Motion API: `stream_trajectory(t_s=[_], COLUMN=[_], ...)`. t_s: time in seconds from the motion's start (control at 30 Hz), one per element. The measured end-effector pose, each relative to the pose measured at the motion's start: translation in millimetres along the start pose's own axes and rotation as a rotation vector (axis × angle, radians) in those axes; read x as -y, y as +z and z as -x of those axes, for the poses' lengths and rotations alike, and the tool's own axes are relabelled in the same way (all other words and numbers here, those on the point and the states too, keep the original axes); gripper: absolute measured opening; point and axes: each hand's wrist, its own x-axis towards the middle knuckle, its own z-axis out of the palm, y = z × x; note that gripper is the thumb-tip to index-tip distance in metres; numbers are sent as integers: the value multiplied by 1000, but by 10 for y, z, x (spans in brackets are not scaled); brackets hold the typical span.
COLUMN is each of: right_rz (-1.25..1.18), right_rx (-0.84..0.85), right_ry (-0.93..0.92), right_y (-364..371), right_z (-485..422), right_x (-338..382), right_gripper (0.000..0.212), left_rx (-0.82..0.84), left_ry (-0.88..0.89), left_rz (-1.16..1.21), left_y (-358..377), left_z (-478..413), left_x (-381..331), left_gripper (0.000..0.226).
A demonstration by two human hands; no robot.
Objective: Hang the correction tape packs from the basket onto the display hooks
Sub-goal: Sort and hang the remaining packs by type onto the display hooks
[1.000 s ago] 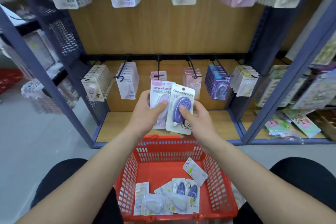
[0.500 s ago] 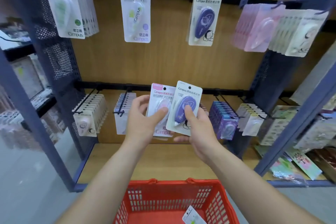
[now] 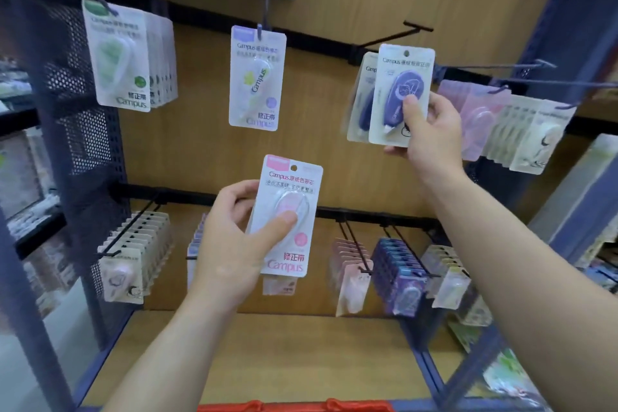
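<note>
My left hand (image 3: 234,244) holds a pink correction tape pack (image 3: 287,211) upright at mid height, thumb pressed on its blister. My right hand (image 3: 431,124) pinches a purple correction tape pack (image 3: 401,90) and holds it up just below the tip of a black display hook (image 3: 391,37), in front of a matching pack (image 3: 359,100) that hangs there. The purple pack's hole sits below the hook tip, apart from it. Only the red basket's rim (image 3: 294,406) shows at the bottom edge.
On the upper rail hang green packs (image 3: 117,57), a yellow pack (image 3: 255,77) and pink packs (image 3: 475,117) beside pale ones (image 3: 531,134). The lower rail's hooks (image 3: 354,241) carry several rows of packs. A blue metal post (image 3: 465,375) and mesh side panel (image 3: 77,130) frame the wooden shelf (image 3: 267,351).
The view has tilted up, so the basket has almost left the frame. My right hand has carried the purple pack up and right to the upper hook. My left hand keeps the pink pack lower.
</note>
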Motion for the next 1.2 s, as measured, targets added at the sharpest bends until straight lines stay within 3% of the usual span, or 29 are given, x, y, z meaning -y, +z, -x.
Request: stream_trajectory(t_s=[0.43,0.53,0.67,0.73,0.8,0.9,1.2], right_rz=[-24,50,292,244,95,-3,-59], right_rx=[2,24,-88,23,289,559,539], right_ry=[79,147,256,287,359,421,482], right_y=[88,168,216,213,233,288,127], right_z=[-132,-118,100,427,847,1334,1489], right_x=[-31,-124,-307,-359,-395,-454,-525], right_gripper=[33,41,65,45,18,17,20], left_rx=[-10,-15,-32,-42,-51,-54,-7], left_ry=[-11,-28,-43,-50,-55,-54,-99], left_rz=[0,2,44,50,42,9,-7], left_y=[-29,-44,-53,-65,-77,-67,48], left_z=[4,-1,-2,-15,-35,-46,73], left_x=[21,31,43,62,92,145,171], left_gripper=[47,49,50,53,54,57,72])
